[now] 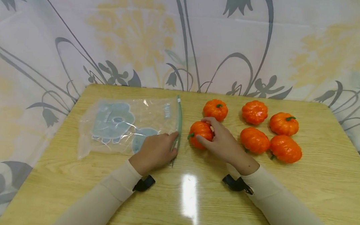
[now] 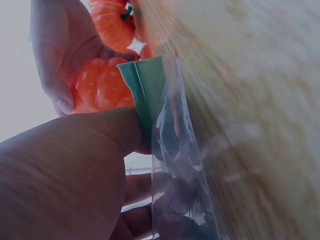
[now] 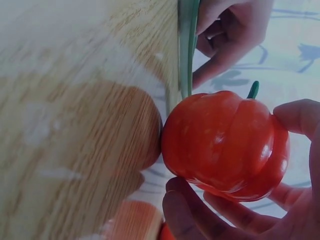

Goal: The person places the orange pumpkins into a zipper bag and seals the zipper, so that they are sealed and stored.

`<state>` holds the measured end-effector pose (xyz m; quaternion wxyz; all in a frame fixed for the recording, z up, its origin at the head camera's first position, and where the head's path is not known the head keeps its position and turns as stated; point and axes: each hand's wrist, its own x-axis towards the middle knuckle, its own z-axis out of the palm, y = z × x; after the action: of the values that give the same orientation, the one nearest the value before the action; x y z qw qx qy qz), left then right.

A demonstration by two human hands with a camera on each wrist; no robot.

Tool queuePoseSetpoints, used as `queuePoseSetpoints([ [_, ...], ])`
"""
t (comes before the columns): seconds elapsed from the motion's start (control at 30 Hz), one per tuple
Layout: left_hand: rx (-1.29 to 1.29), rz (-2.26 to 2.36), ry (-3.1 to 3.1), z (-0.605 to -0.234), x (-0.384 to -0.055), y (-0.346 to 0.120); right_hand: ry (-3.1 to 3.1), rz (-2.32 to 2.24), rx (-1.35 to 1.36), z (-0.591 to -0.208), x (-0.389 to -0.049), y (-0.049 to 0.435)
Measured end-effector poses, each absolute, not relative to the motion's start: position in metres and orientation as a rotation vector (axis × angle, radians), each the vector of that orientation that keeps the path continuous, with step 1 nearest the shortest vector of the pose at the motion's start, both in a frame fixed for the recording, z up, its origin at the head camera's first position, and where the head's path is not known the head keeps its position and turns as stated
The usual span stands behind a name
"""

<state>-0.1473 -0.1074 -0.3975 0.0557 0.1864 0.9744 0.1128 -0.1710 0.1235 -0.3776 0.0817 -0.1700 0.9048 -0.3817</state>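
Note:
A clear zip bag with a pale blue cartoon print lies flat on the left half of the table, its green zip edge facing right. My left hand pinches that edge near its front end; in the left wrist view the thumb lies on the green strip and the other fingers show through the clear film. Just right of the opening, my right hand grips a small orange toy pumpkin between thumb and fingers. Its green stem points toward the bag, and the pumpkin sits close over the tabletop.
Another pumpkin stands just behind the held one. Several more, such as this ribbed pumpkin and this front one, are grouped to the right of my right hand. A patterned cloth hangs along the back of the wooden table.

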Motion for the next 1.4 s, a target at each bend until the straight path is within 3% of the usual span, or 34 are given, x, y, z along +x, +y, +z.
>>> queuePoseSetpoints([
  [0.47, 0.574, 0.540, 2.870, -0.3944, -0.1448, -0.1070, 2.681, -1.165, -0.485, -0.3803, -0.1740, 0.1272],
  [1.4, 0.655, 0.398, 2.940, -0.3933, -0.1427, -0.1084, 2.676, -1.146, -0.521, -0.3808, -0.1770, 0.1258],
])
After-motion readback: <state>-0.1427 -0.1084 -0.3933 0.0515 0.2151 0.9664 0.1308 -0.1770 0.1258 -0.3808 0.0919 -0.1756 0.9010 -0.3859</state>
